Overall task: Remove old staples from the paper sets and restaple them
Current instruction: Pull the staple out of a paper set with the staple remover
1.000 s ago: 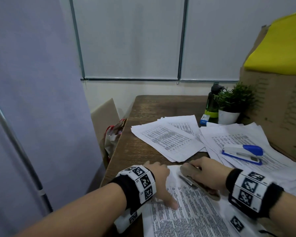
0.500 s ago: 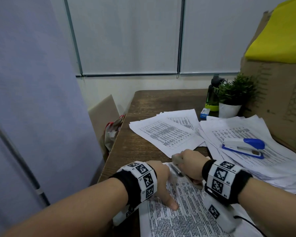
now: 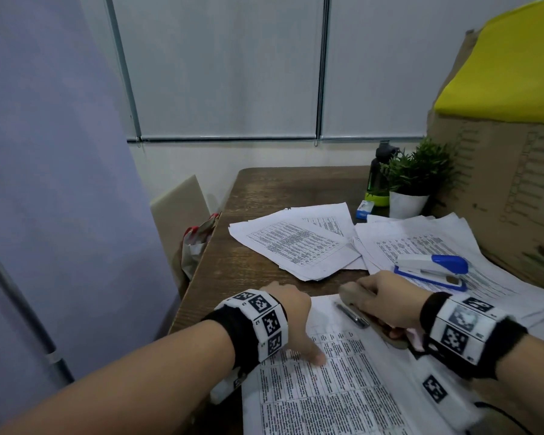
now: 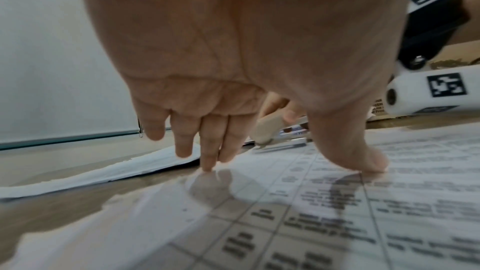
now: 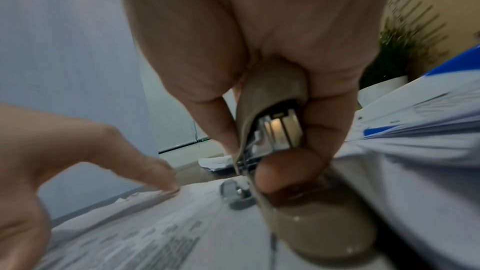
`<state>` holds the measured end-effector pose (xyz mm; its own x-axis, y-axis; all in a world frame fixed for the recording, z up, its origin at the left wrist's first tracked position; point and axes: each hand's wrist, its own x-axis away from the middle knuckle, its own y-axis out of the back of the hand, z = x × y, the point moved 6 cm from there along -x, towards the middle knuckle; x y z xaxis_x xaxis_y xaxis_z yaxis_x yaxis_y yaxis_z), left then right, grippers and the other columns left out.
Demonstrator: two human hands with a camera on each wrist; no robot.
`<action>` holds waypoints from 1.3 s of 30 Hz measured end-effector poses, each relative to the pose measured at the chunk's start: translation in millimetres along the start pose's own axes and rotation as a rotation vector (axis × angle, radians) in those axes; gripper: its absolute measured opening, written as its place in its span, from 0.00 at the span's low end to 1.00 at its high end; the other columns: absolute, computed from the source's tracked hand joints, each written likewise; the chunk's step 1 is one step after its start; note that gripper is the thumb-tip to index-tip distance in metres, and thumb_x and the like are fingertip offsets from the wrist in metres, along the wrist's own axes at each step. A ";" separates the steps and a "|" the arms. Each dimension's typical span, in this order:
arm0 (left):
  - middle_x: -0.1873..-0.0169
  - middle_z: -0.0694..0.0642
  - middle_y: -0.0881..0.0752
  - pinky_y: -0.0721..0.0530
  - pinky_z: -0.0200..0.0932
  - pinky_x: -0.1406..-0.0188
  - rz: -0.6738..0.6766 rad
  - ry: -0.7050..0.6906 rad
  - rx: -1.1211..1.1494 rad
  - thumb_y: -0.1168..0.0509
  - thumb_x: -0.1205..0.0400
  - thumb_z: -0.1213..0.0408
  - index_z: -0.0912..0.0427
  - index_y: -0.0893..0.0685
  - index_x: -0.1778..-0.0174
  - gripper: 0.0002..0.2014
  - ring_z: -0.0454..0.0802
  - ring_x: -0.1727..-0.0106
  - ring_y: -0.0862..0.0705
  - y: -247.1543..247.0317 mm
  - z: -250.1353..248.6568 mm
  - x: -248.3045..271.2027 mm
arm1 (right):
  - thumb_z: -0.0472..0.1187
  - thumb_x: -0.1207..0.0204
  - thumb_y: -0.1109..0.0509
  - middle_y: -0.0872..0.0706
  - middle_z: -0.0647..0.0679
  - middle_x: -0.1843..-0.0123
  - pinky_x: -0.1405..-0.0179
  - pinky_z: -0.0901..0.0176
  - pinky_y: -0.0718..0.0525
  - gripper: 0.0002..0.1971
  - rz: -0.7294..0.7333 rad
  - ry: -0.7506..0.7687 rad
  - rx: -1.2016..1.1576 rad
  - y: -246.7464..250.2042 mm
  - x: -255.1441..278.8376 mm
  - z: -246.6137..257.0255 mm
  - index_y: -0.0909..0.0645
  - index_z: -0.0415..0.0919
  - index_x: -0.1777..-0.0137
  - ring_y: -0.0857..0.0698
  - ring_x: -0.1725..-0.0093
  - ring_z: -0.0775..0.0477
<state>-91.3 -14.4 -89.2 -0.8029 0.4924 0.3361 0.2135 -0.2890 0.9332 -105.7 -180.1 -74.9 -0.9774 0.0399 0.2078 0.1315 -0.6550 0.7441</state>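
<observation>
On the desk in the head view, the right hand (image 3: 387,304) clenches a beige stapler (image 3: 352,295) over the paper set (image 3: 327,387); the left hand (image 3: 292,315) presses beside it. Left wrist: straight fingertips (image 4: 207,163) and thumb pin the sheet. Right wrist: fingers wrap the stapler above the page.

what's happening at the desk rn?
A person is working on stapled paper sets. The right hand grips a beige stapler at the top corner of the near paper set, its base lying on the sheet. The left hand presses that set flat with fingertips and thumb. A blue stapler lies unused on the right stack; another stack sits farther back. Whether a staple has gone in cannot be seen.
</observation>
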 end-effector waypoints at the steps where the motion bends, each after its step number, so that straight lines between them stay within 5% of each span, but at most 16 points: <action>1: 0.52 0.55 0.14 0.17 0.58 0.41 -0.004 -0.023 -0.012 0.36 0.42 0.17 0.58 0.18 0.49 0.46 0.56 0.49 0.17 -1.1 -2.6 -4.5 | 0.59 0.22 0.36 0.22 0.47 0.77 0.79 0.60 0.25 0.21 0.013 0.013 0.011 0.0 5.0 -2.1 0.19 0.40 0.61 0.26 0.79 0.45; 3: 0.44 0.55 0.17 0.20 0.60 0.36 0.046 -0.065 0.004 0.36 0.42 0.18 0.58 0.23 0.40 0.50 0.56 0.44 0.19 -6.0 -8.5 -8.6 | 0.59 0.22 0.36 0.17 0.47 0.72 0.78 0.58 0.20 0.20 0.024 0.051 0.123 0.2 10.3 -1.8 0.16 0.42 0.55 0.20 0.76 0.46; 7: 0.52 0.53 0.20 0.18 0.49 0.50 0.115 -0.105 0.083 0.28 0.32 0.29 0.61 0.28 0.42 0.40 0.49 0.57 0.22 -5.6 -15.7 -4.1 | 0.51 0.19 0.39 0.16 0.50 0.67 0.77 0.65 0.21 0.14 0.043 0.106 0.223 -8.1 10.1 8.0 0.15 0.43 0.51 0.18 0.73 0.52; 9: 0.35 0.59 0.21 0.18 0.49 0.43 0.130 -0.120 0.067 0.29 0.31 0.30 0.65 0.32 0.25 0.50 0.54 0.49 0.20 -6.1 -15.8 -2.4 | 0.48 0.18 0.41 0.18 0.50 0.63 0.75 0.72 0.25 0.15 0.015 0.128 0.294 -10.9 6.2 13.3 0.17 0.39 0.53 0.20 0.69 0.55; 12: 0.17 0.59 0.37 0.24 0.50 0.29 0.128 -0.135 0.071 0.30 0.30 0.30 0.62 0.46 0.14 0.58 0.59 0.28 0.25 -10.6 -14.6 -2.5 | 0.42 0.17 0.44 0.20 0.48 0.59 0.58 0.61 0.23 0.13 0.002 0.144 0.330 -19.1 -2.0 20.1 0.23 0.38 0.58 0.21 0.58 0.49; 19: 0.13 0.53 0.51 0.38 0.53 0.17 0.138 -0.176 0.085 0.30 0.30 0.29 0.58 0.56 0.13 0.61 0.56 0.15 0.42 -15.3 -9.9 -4.7 | 0.52 0.17 0.42 0.16 0.50 0.58 0.53 0.61 0.22 0.18 0.026 0.165 0.319 -15.5 -4.9 23.9 0.17 0.39 0.53 0.19 0.56 0.51; 23: 0.13 0.53 0.49 0.30 0.56 0.21 0.135 -0.181 0.034 0.31 0.31 0.27 0.60 0.50 0.14 0.60 0.58 0.18 0.35 -13.6 -11.8 -6.1 | 0.52 0.18 0.42 0.22 0.55 0.67 0.63 0.69 0.25 0.17 0.048 0.159 0.341 -8.5 5.9 16.5 0.20 0.40 0.58 0.23 0.65 0.54; 26: 0.14 0.55 0.45 0.25 0.57 0.25 0.142 -0.165 0.028 0.30 0.33 0.27 0.60 0.46 0.15 0.60 0.59 0.22 0.29 -12.8 -11.8 -7.4 | 0.40 0.20 0.42 0.25 0.54 0.65 0.67 0.68 0.29 0.10 0.050 0.155 0.381 -10.7 9.0 20.8 0.22 0.35 0.54 0.21 0.58 0.44; 32: 0.14 0.55 0.43 0.28 0.57 0.23 0.121 -0.165 0.059 0.29 0.33 0.28 0.60 0.48 0.14 0.61 0.59 0.20 0.32 -13.0 -12.9 -6.0 | 0.34 0.18 0.45 0.23 0.46 0.57 0.55 0.59 0.24 0.13 0.026 0.130 0.477 -23.2 -2.9 28.9 0.33 0.43 0.65 0.22 0.56 0.45; 35: 0.17 0.57 0.36 0.24 0.56 0.26 0.117 -0.157 0.046 0.29 0.34 0.27 0.60 0.45 0.15 0.60 0.59 0.25 0.26 -13.1 -12.1 -7.0 | 0.34 0.17 0.44 0.18 0.43 0.49 0.48 0.57 0.20 0.10 0.031 0.120 0.492 -26.0 -10.4 33.4 0.27 0.43 0.60 0.17 0.48 0.43; 37: 0.15 0.54 0.42 0.25 0.54 0.25 0.115 -0.169 0.040 0.30 0.34 0.27 0.57 0.44 0.14 0.59 0.58 0.23 0.28 -13.1 -13.2 -6.6 | 0.34 0.17 0.43 0.18 0.41 0.46 0.45 0.57 0.19 0.08 0.007 0.092 0.464 -25.9 -15.4 36.0 0.24 0.42 0.55 0.16 0.43 0.42; 39: 0.13 0.53 0.48 0.26 0.53 0.24 0.109 -0.181 0.031 0.30 0.32 0.28 0.56 0.47 0.14 0.58 0.58 0.21 0.30 -12.1 -14.4 -5.2 | 0.35 0.16 0.43 0.17 0.39 0.50 0.50 0.55 0.18 0.07 -0.023 0.069 0.383 -25.6 -22.3 35.7 0.22 0.38 0.51 0.15 0.50 0.41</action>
<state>-97.7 -25.3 -104.0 -0.6617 0.5999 0.4497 0.3123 -0.3247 0.8927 -81.4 -137.2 -75.9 -0.9879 -0.0077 0.1550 0.1491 -0.3253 0.9338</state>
